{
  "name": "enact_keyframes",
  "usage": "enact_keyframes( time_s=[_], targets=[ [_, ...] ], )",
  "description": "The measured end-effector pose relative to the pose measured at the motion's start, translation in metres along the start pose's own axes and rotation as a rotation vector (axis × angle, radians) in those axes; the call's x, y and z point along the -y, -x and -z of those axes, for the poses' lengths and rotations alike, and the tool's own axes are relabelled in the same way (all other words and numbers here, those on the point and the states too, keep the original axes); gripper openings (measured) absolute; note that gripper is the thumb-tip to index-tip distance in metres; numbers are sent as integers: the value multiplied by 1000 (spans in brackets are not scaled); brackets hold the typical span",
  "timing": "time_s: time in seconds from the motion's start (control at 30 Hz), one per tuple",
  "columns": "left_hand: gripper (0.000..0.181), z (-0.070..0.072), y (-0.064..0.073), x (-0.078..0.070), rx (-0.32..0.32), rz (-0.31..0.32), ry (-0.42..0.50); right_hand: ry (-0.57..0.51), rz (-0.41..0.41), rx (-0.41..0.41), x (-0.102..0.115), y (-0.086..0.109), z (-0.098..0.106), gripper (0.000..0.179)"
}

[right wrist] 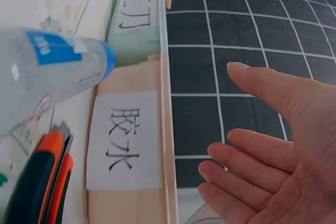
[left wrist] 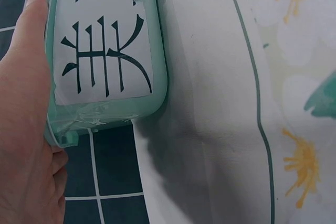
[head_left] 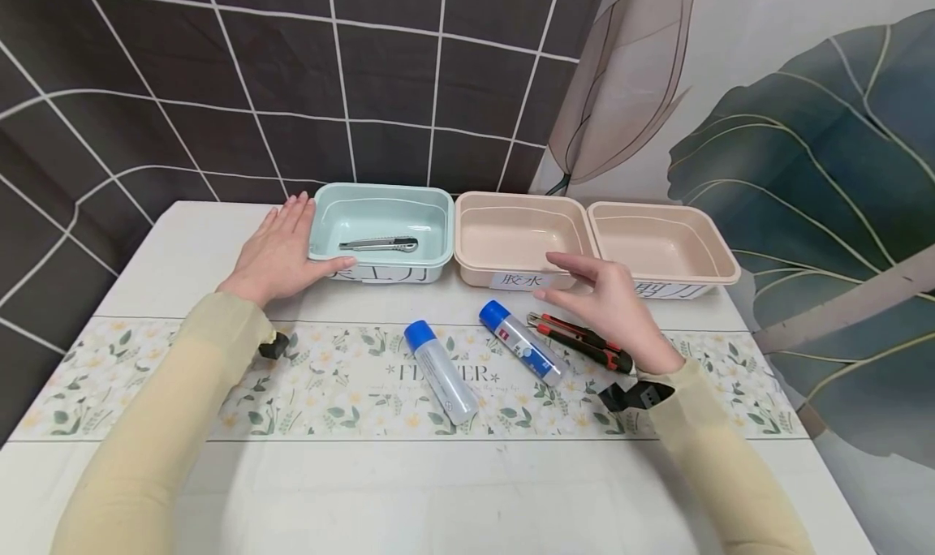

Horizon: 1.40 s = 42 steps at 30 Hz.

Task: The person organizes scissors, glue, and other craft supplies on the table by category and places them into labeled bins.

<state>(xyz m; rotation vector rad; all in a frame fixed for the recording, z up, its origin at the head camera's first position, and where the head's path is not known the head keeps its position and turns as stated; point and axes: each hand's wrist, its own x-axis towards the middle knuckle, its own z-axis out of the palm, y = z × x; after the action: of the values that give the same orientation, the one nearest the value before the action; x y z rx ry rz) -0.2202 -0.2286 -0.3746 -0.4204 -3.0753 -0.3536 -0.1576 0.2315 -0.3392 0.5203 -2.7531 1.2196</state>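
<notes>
Thumb (head_left: 332, 266) of left hand (head_left: 276, 251) on bin (head_left: 427, 262)

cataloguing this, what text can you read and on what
"美工刀": light teal plastic bin
"胶水": middle beige plastic bin
"剪刀", partly hidden: right beige plastic bin
"FL…ER", middle hidden: floral white tablecloth
Too small or blurred: script beneath; print on clear blue-capped bottles

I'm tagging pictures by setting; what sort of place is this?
Likely an indoor tabletop workspace, perhaps staged: labelled bins in a row, a flower-printed table cover and a grid-patterned backdrop.
</notes>
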Motion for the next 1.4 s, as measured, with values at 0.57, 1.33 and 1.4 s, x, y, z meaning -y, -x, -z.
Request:
enact_keyframes(
  time_s=[0.57, 1.33, 1.4],
  targets=[
    [122, 0, 0, -1, 0, 5, 5, 85, -72, 9, -23, 21, 14, 58],
    [122, -2, 0, 1, 3, 9, 14, 111, -250, 91, -60, 58, 9, 59],
    [122, -2, 1, 0, 4, 10, 14, 112, -260, 93, -61, 61, 9, 59]
  ],
)
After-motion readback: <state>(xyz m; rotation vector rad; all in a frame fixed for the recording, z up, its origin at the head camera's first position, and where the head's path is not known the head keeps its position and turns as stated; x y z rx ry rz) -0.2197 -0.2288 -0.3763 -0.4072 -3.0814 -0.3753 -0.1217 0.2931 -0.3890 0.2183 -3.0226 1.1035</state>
